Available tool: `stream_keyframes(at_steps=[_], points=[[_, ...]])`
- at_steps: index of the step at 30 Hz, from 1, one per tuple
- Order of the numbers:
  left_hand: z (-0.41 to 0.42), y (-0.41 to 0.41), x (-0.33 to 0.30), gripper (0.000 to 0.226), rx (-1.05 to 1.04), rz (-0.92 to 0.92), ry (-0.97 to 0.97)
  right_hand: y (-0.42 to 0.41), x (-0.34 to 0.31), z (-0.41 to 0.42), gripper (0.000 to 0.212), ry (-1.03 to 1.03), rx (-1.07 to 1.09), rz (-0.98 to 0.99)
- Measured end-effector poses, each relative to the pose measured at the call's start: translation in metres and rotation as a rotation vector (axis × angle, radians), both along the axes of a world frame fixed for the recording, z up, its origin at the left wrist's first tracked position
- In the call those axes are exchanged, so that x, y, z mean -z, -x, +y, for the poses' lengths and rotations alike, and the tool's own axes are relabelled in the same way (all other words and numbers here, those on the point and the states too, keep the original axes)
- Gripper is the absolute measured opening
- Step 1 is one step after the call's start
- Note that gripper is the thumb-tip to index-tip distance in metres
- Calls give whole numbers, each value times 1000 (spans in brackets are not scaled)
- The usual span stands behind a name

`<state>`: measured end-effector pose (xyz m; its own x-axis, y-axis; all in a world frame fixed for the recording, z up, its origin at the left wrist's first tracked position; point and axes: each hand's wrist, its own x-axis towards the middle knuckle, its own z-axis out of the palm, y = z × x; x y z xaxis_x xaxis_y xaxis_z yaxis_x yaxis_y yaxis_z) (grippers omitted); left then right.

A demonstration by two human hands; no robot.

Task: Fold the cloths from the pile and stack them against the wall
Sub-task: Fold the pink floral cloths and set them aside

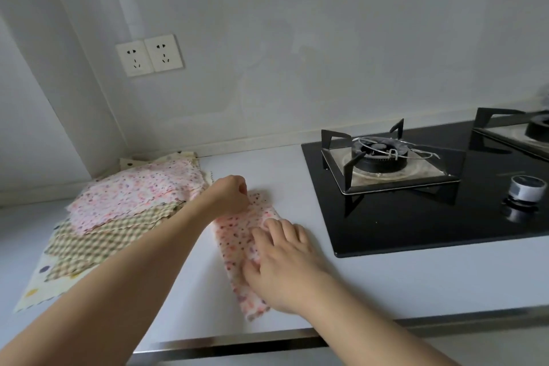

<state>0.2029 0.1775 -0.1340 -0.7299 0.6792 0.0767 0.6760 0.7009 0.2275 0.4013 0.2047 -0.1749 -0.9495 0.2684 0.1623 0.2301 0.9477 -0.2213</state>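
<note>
Nearest the camera runs the metal edge of the countertop (225,343), and two bare forearms reach over it from the near side. On the pale worktop just beyond, the right hand (285,264) lies flat on a pink spotted cloth (237,242), its fingers straight and spread, pressing the fabric down at the near half. That cloth is a long narrow strip, already doubled over, running from the near edge away toward the wall and lying just left of the hob. At its far end the left hand (230,194) is curled, fingers and thumb pinching the cloth's far edge — the fingertips themselves are turned away from view.

To the left, well apart from the hob, lies the pile of cloths (118,217): a pink speckled one on top, a green-and-cream checked one under it, and a cream one with large dots at the bottom, all spread flat and reaching back into the corner.

On the right sits a black glass gas hob (401,226) with a burner stand (383,154) and a silver knob (526,189). Farthest off, on the white wall (326,38), is a double socket (149,55).
</note>
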Motion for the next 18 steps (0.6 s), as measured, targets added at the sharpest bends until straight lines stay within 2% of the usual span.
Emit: stream_keyframes(at_steps=[3, 6, 7, 10, 12, 15, 18], points=[[-4, 5, 4, 14, -4, 48, -112, 2, 1, 2, 68, 24, -2, -60], [-8, 11, 3, 7, -57, -9, -169, 2, -2, 3, 72, 50, -16, -126], [-9, 12, 2, 9, -70, -56, -147, 2, -2, 3, 72, 57, -14, -128], [-14, 11, 2, 31, -80, -126, 29, 2, -2, 3, 73, 72, -3, -129], [-18, 11, 7, 26, -36, -62, 69, 2, -1, 3, 73, 67, 1, -145], [-27, 12, 14, 19, 56, 48, -61, 4, 1, 4, 73, 49, 5, -152], [-36, 13, 20, 10, 84, 58, -177, 5, 3, 4, 71, 40, -11, -146]])
